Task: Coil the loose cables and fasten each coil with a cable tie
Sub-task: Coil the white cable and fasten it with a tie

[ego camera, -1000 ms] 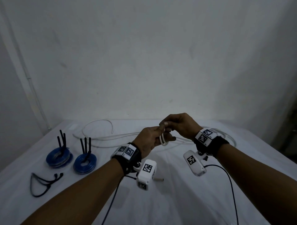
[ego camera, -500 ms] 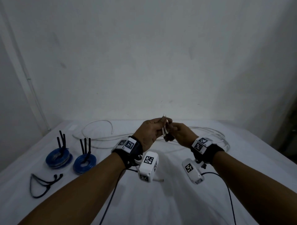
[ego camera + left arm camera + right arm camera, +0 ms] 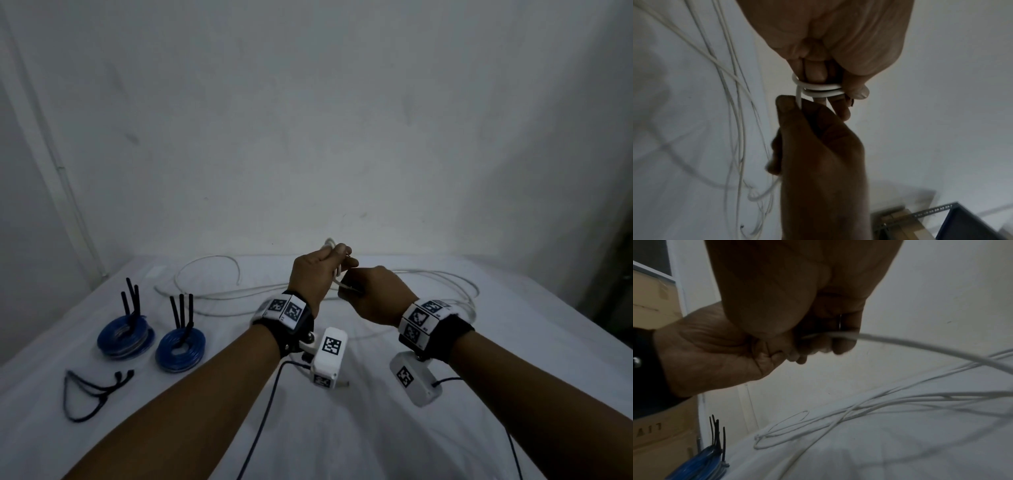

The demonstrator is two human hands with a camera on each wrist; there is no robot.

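Bench point(image 3: 342, 445), covered in white cloth, fills the near field. White cable point(image 3: 219, 294) lies in loose loops across its far side, from left of centre to the right edge. Two blue coils sit at left: left blue coil point(image 3: 125, 337) and right blue coil point(image 3: 180, 349), each bound by black ties with tails standing up. Loose black cable ties point(image 3: 92, 390) lie nearer, just in front of the coils.

Both hands are raised above the bench centre, touching. Left hand point(image 3: 313, 277): fingers extended, two small turns of white cable wound round them, thumb pressed on the turns. Right hand point(image 3: 376, 296): fingers curled, pinching the cable strand just below the turns; the strand trails down to the loops.
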